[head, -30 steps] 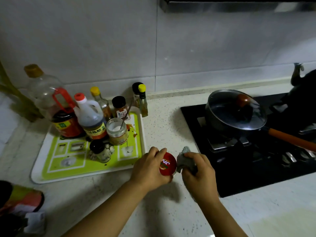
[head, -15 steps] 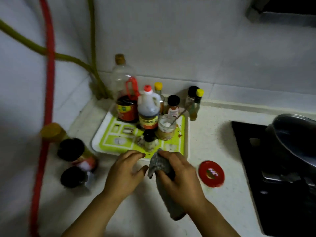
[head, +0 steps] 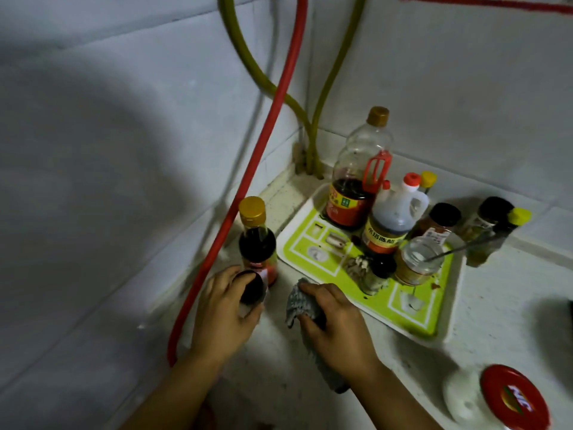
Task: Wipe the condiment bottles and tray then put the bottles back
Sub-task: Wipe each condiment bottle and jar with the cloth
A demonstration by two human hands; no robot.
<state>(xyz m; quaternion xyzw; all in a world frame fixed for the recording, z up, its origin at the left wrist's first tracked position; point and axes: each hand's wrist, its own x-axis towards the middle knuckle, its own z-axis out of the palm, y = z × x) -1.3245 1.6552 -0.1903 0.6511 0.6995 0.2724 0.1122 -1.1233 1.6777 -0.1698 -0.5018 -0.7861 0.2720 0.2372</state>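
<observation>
Left hand point(head: 223, 308) now grips a dark-capped jar point(head: 251, 291) on the bench left of the tray point(head: 412, 318); my right hand point(head: 335, 318) clutches the cloth point(head: 299, 301). With the red lid point(head: 513, 398) set down near right, wiping moves on to this jar.

Both bare forearms reach forward from the bottom edge, side by side. The left hand point(head: 221, 315) has its fingers point(head: 251, 316) curled round a dark-capped jar point(head: 251, 290), thumb up along its side. The right hand point(head: 336, 321), knuckles up, grips a grey cloth point(head: 299, 304) bunched under its curled fingers, pressed down on the tabletop point(head: 496, 305)
</observation>
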